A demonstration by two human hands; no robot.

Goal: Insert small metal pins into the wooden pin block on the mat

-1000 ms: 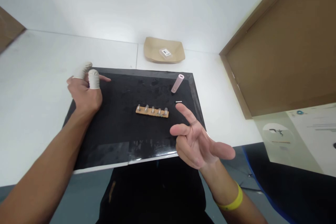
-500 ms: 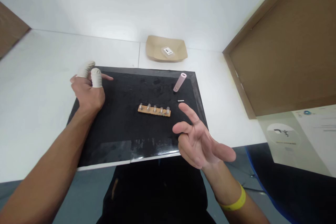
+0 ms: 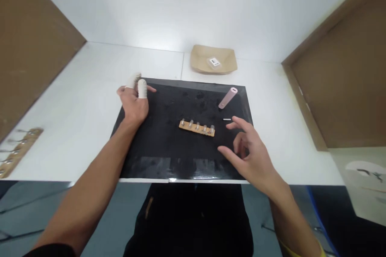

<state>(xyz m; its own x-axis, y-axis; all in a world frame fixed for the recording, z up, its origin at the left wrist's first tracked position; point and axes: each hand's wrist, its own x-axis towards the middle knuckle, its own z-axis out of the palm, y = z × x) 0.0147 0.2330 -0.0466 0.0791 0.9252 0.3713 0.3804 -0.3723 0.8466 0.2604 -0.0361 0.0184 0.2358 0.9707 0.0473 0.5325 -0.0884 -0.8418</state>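
My left hand [image 3: 134,100] rests at the far left corner of the black mat [image 3: 169,148]. White finger cots [image 3: 142,89] cover its thumb and another finger; its fingers are spread and I see nothing held. My right hand [image 3: 249,150] hovers over the mat's right side, thumb and fingers apart, holding nothing. Left of it lies a small wooden strip [image 3: 197,127] with several clear, nozzle-like pieces set in a row. Just beyond its fingertips is a thin white stick [image 3: 226,119]. Farther back, a pink cylindrical device [image 3: 228,98] lies on the mat.
Behind the mat, a cardboard tray [image 3: 199,66] holds a small clear box with a label [image 3: 214,63]. At the left table edge sits another wooden strip [image 3: 21,150] with metal pieces. Brown panels [image 3: 346,68] stand at both sides, with a white wall behind.
My right hand has turned from palm up to palm inward, its fingers now curved toward the wooden strip. The view has swung left, bringing the second strip into sight. My left hand keeps its place.
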